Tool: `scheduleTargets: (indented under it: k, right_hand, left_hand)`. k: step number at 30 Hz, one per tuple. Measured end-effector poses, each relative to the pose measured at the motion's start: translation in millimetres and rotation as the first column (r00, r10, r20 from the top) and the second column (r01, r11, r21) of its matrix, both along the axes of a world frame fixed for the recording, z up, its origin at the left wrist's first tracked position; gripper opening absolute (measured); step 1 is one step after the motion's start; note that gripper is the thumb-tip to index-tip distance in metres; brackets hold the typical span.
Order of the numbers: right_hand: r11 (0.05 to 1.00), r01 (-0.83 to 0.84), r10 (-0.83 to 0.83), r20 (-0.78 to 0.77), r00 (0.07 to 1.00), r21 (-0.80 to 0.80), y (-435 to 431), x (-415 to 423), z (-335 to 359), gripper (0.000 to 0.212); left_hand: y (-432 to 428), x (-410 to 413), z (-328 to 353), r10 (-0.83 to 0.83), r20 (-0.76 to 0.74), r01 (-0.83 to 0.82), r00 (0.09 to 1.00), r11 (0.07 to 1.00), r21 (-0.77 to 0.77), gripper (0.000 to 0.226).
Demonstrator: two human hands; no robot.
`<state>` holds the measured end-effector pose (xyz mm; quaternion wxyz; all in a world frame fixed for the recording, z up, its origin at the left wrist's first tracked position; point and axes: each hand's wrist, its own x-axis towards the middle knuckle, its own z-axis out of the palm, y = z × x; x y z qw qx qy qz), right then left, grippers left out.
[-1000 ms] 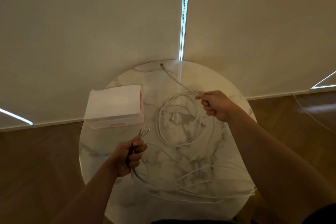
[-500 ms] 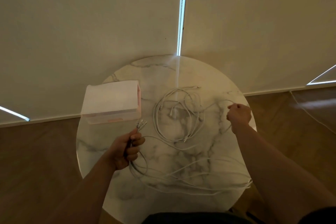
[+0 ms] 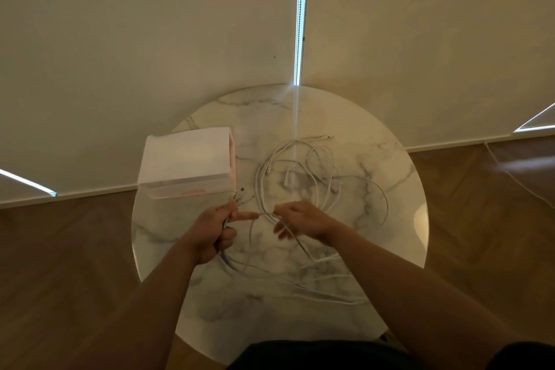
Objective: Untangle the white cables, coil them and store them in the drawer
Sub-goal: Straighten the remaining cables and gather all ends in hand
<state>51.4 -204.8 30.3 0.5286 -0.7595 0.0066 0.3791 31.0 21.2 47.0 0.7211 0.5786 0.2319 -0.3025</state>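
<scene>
White cables [image 3: 300, 177]: loose tangle on marble table [image 3: 390, 249], right of drawer [image 3: 186, 162].
Head view: left hand [image 3: 213, 234], just in front of drawer, grips the gathered plug ends, forefinger straight. Right hand [image 3: 303, 219], farther right of drawer and nearer the tangle, has fingers loosely curled, apparently pinching one strand. That strand runs crosswise between both hands, with the loops lying beyond.

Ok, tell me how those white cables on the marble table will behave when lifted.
The thin white cables will probably be floppy: they lie in loose curves on the round marble table. Likely light, since the left hand grips several ends at once. Overlapping loops may snag and drag together.
</scene>
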Motion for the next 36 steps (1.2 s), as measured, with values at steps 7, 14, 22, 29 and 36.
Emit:
scheduleTargets:
  k: [7,14,22,29,36]
  right_hand:
    - [0.950,-0.280,0.264,-0.129,0.956,-0.137,-18,-2,-5,0.044]
    - [0.106,-0.705,0.770,-0.390,0.505,-0.702,-32,1,11,0.086]
    - [0.671,-0.646,0.716,0.093,0.692,-0.364,60,-20,7,0.102]
    - [0.806,-0.585,0.557,-0.218,0.801,-0.091,19,-44,-26,0.047]
    - [0.900,-0.417,0.421,-0.508,0.752,0.128,-69,-42,-31,0.041]
  left_hand:
    - [22,2,-8,0.223,0.025,-0.221,0.975,0.974,-0.048,0.040]
    - [19,3,-9,0.292,-0.042,-0.295,0.955,0.937,-0.188,0.039]
    - [-5,12,16,0.298,-0.021,-0.293,0.954,0.920,-0.260,0.041]
    - [36,17,8,0.347,0.014,-0.341,0.938,0.928,-0.149,0.040]
    - [69,11,-11,0.034,0.128,-0.089,0.991,0.884,0.458,0.041]
